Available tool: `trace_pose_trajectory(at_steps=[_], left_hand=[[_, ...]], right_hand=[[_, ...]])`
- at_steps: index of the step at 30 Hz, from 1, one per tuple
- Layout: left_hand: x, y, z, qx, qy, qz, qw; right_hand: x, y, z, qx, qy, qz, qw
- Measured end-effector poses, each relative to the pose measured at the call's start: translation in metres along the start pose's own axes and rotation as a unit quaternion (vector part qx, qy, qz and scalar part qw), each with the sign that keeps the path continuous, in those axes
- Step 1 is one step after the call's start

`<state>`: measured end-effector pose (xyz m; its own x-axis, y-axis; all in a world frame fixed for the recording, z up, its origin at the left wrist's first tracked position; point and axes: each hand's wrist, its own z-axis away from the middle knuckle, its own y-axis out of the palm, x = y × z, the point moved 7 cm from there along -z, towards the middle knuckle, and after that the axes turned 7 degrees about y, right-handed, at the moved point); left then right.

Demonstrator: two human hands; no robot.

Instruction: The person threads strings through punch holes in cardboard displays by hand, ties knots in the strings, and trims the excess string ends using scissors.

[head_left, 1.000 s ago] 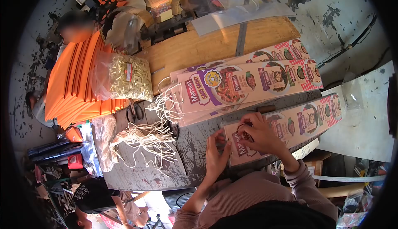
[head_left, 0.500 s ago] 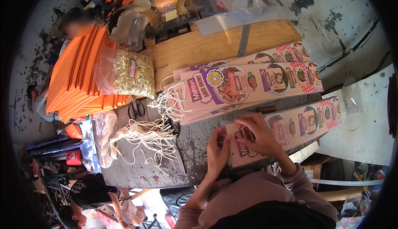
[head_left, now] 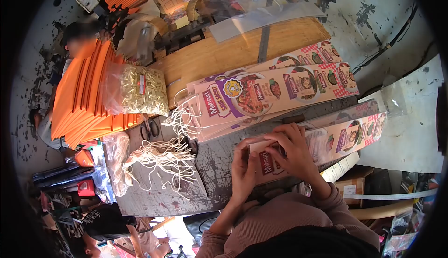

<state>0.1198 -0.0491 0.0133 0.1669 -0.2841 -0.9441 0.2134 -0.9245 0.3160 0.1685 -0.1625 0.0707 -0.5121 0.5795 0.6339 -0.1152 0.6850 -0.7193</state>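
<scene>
Printed "Mahsun" cards [head_left: 347,136] lie in a stack at the table's front edge, near my body. My left hand [head_left: 245,164] grips the stack's left end, thumb on top. My right hand [head_left: 291,150] is bent over the same end, its fingers closed on the upper card edge. Further back lies a larger pile of the same printed cards [head_left: 280,92], with white string loops [head_left: 184,120] at its left end. A bundle of loose white strings [head_left: 156,157] rests left of my hands.
A bag of gold-coloured metal pieces [head_left: 144,90] sits beside orange folded sheets [head_left: 81,99]. Black scissors [head_left: 149,127] lie near the strings. A wooden board [head_left: 224,52] is behind. One person [head_left: 79,38] is at the back left, another [head_left: 107,223] at the lower left.
The near stack's cards have spread apart at the right end, with another card showing behind the front one. My hands have closed in on the left end.
</scene>
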Motion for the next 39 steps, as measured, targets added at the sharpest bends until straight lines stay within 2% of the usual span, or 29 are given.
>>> trace_pose_trajectory(at_steps=[4,6,8,9,11,13,15,17,18,19,21,22,24,26,27,29,30,31,33,34,35,37,38,39], left_hand=[[-0.01,-0.003,0.0,-0.001,0.002,-0.021,1.0],[-0.006,-0.013,0.001,-0.006,-0.044,-0.062,0.997],[-0.005,-0.031,0.001,-0.014,-0.045,-0.11,0.993],[-0.004,-0.042,0.001,-0.021,-0.046,-0.157,0.986],[-0.004,-0.065,0.005,-0.058,-0.039,-0.161,0.985],[-0.004,-0.091,0.012,-0.074,-0.069,-0.189,0.977],[-0.01,-0.109,0.015,-0.045,-0.055,-0.272,0.96],[-0.019,-0.133,0.019,-0.092,-0.086,-0.354,0.927],[-0.031,-0.143,0.023,-0.113,-0.097,-0.499,0.854],[-0.029,-0.149,0.026,-0.117,-0.097,-0.499,0.853],[-0.033,-0.159,0.037,-0.12,-0.065,-0.719,0.681],[-0.03,-0.157,0.04,-0.118,-0.083,-0.735,0.662],[-0.027,-0.155,0.041,-0.13,-0.077,-0.72,0.678],[-0.029,-0.148,0.037,-0.139,-0.036,-0.686,0.713],[-0.029,-0.148,0.034,-0.134,-0.034,-0.687,0.713],[-0.029,-0.151,0.031,-0.155,-0.045,-0.653,0.74],[-0.029,-0.154,0.032,-0.151,-0.081,-0.62,0.766],[-0.034,-0.155,0.032,-0.147,-0.081,-0.621,0.765],[-0.057,-0.147,0.03,-0.149,0.011,-0.675,0.722],[-0.066,-0.147,0.031,-0.158,0.003,-0.7,0.697],[-0.075,-0.147,0.031,-0.157,0.003,-0.701,0.696],[-0.083,-0.15,0.03,-0.089,-0.063,-0.822,0.559],[-0.092,-0.151,0.03,-0.078,0.002,-0.834,0.546],[-0.097,-0.156,0.029,-0.076,0.002,-0.834,0.546]], right_hand=[[-0.002,0.004,0.003,0.016,0.014,-0.052,0.998],[-0.002,0.011,0.003,0.021,0.021,-0.079,0.996],[-0.003,0.022,0.004,0.027,0.029,-0.106,0.994],[-0.001,0.031,0.005,0.043,0.021,-0.141,0.989],[0.004,0.048,0.007,0.061,0.014,-0.177,0.982],[0.018,0.063,0.008,0.08,-0.046,-0.203,0.975],[0.024,0.072,0.007,0.103,-0.061,-0.201,0.972],[0.024,0.087,0.006,0.167,-0.043,-0.21,0.963],[0.023,0.09,0.005,0.169,-0.046,-0.209,0.962],[0.024,0.092,0.004,0.172,-0.065,-0.207,0.961],[0.025,0.099,0.004,0.178,-0.085,-0.205,0.959],[0.026,0.101,0.006,0.179,-0.108,-0.193,0.959],[0.026,0.106,0.008,0.178,-0.127,-0.181,0.959],[0.03,0.117,0.013,0.243,-0.131,-0.211,0.938],[0.031,0.117,0.014,0.239,-0.127,-0.211,0.939],[0.031,0.122,0.015,0.276,-0.11,-0.241,0.924],[0.031,0.122,0.013,0.273,-0.108,-0.242,0.925],[0.03,0.118,0.01,0.251,-0.11,-0.242,0.931],[0.029,0.111,0.004,0.207,-0.116,-0.242,0.941],[0.028,0.11,0.002,0.206,-0.115,-0.244,0.941],[0.025,0.11,0.001,0.22,-0.097,-0.249,0.938],[0.023,0.111,0.0,0.234,-0.08,-0.254,0.935],[0.024,0.112,0.0,0.24,-0.087,-0.26,0.931],[0.024,0.113,0.0,0.246,-0.094,-0.266,0.927]])
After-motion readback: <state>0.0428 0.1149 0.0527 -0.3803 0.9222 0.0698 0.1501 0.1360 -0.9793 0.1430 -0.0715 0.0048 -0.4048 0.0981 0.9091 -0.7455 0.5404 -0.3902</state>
